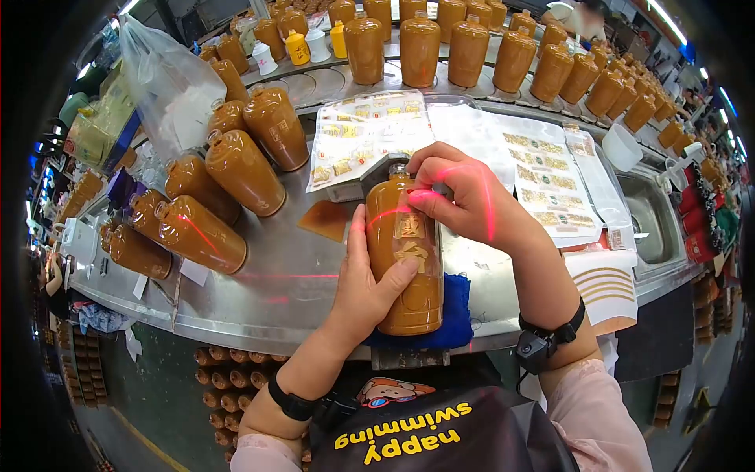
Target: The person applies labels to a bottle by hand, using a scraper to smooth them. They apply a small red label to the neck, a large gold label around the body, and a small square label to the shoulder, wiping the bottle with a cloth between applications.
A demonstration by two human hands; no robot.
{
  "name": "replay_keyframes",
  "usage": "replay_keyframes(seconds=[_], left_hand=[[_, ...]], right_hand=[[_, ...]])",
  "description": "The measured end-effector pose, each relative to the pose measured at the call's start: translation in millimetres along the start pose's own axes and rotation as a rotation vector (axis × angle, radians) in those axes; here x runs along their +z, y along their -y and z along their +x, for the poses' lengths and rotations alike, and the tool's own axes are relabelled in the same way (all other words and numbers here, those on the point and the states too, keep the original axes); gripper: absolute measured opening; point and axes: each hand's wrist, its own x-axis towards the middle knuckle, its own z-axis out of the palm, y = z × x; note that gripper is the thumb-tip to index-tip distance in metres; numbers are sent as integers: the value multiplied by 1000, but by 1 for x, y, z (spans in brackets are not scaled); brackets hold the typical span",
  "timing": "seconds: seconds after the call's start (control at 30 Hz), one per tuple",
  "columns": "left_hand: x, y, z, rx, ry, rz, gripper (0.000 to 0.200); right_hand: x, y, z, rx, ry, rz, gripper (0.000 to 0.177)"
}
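Note:
A glossy brown bottle [384, 236] stands on a blue cloth [456, 311], leaning slightly. My left hand [370, 287] is wrapped round its lower left side, the thumb resting on the front beside gold lettering. A clear film strip [434, 275] with gold characters lies along the bottle's front and overhangs its right side. At the strip's upper end, just below the bottle's neck, my right hand [460, 193] pinches with thumb and forefinger; the exact grip is partly hidden by the fingers. Red laser lines cross the bottle and my right hand.
Several brown bottles [245, 173] lean together at the left. More bottles [419, 51] line the curved conveyor behind. Sheets of gold decals [370, 130] and further decal sheets [546, 181] lie beyond my hands. A metal sink [657, 220] is at the right, near a white cup [621, 148].

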Motion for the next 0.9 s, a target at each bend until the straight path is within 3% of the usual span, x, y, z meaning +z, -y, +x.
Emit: replay_keyframes(seconds=[0.2,0.3,0.6,0.7,0.8,0.9], left_hand=[[-2,2,0,24,26,-34,94],[-1,-3,2,-13,38,-233,92],[-1,-1,2,3,59,-113,90],[-1,-6,1,-32,59,-279,90],[-1,-3,2,-10,61,-235,89],[-2,-2,3,-6,52,-204,89]], right_hand=[[0,1,-1,19,11,22,19],[1,-1,0,11,1,21,19],[2,-3,-4,33,-27,-1,18],[2,-3,-15,183,-101,50,31],[13,-6,-43,292,-96,208,37],[19,-4,-52,215,-159,210,44]])
